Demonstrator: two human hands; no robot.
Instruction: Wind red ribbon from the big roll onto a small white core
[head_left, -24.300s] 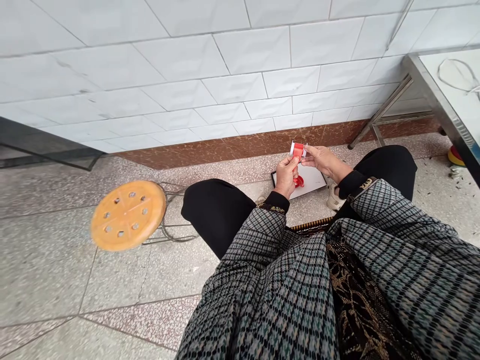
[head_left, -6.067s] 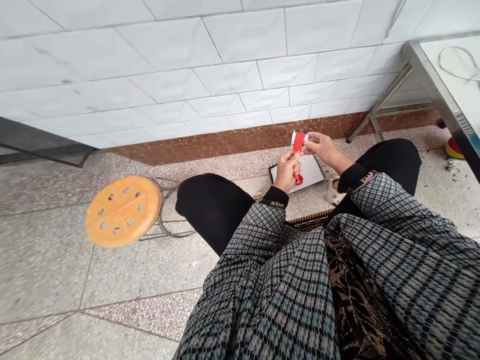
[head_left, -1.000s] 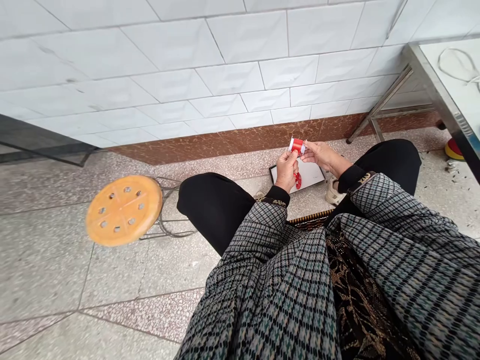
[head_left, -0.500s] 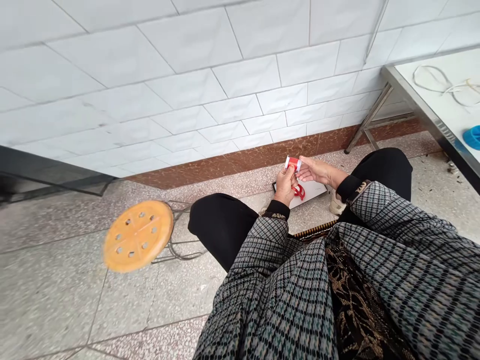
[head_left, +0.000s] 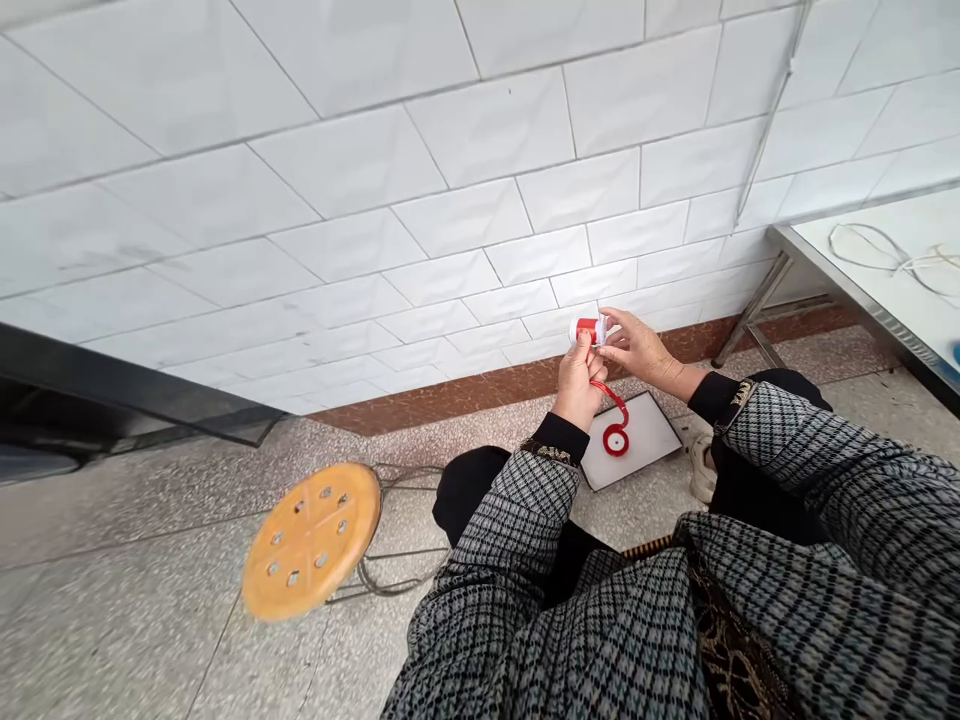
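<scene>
My left hand [head_left: 579, 385] is closed round a small spool of red thread [head_left: 586, 328] with white ends, held up in front of me. The fingers and thumb of my right hand [head_left: 637, 348] are bent about the spool's right end and seem to grip its rim. From under my left hand hangs a red braided cord [head_left: 615, 398]. At its lower end is a round red ring [head_left: 616, 440] with a pale middle, over a white board [head_left: 645, 440] with a dark edge near the floor. Whether the cord joins the spool is hidden by my fingers.
An orange round stool [head_left: 311, 540] with holes in its seat and thin metal legs lies tilted at the left. At the right a metal-edged table [head_left: 892, 300] bears white cables [head_left: 896, 255]. A tiled wall [head_left: 487, 220] rises ahead, and a dark panel [head_left: 135, 400] stands at the left.
The view has shifted, so the stool and wall sit lower. My right fingers have gone from stretched out to bent about the spool's end. The red cord and ring now hang down in full view.
</scene>
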